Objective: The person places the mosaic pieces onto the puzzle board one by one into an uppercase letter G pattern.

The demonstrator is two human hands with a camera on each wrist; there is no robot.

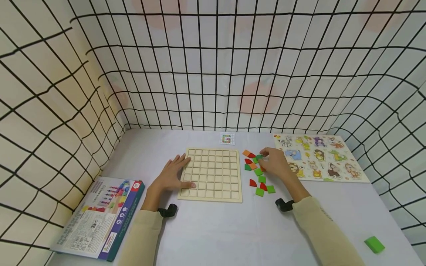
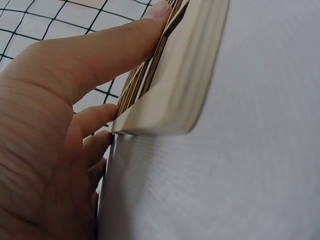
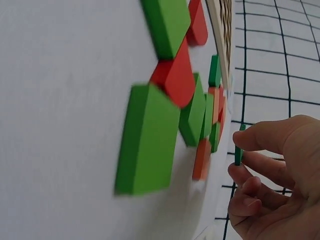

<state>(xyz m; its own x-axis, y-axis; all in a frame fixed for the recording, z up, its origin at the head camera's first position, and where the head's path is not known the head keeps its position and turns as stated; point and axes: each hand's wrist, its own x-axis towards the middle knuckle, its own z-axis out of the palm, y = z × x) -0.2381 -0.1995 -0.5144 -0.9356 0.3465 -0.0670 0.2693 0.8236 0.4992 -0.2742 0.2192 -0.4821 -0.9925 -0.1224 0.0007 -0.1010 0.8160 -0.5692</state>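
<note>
A pale wooden grid board (image 1: 213, 173) lies flat on the grey table. My left hand (image 1: 173, 175) rests open on its left edge, fingers straight over the frame (image 2: 170, 75). To the board's right lies a scatter of green, red and orange tiles (image 1: 257, 175). My right hand (image 1: 274, 162) hovers over the top of that scatter and pinches a thin dark green tile (image 3: 238, 147) between thumb and forefinger, lifted off the table. More green tiles (image 3: 150, 137) and red tiles (image 3: 175, 75) lie loose near it.
An animal peg puzzle (image 1: 319, 157) lies at the right rear. A small pattern card (image 1: 227, 139) sits behind the board. A colourful box (image 1: 100, 218) lies at the front left, and a lone green block (image 1: 374, 244) at the front right. Grid-patterned walls enclose the table.
</note>
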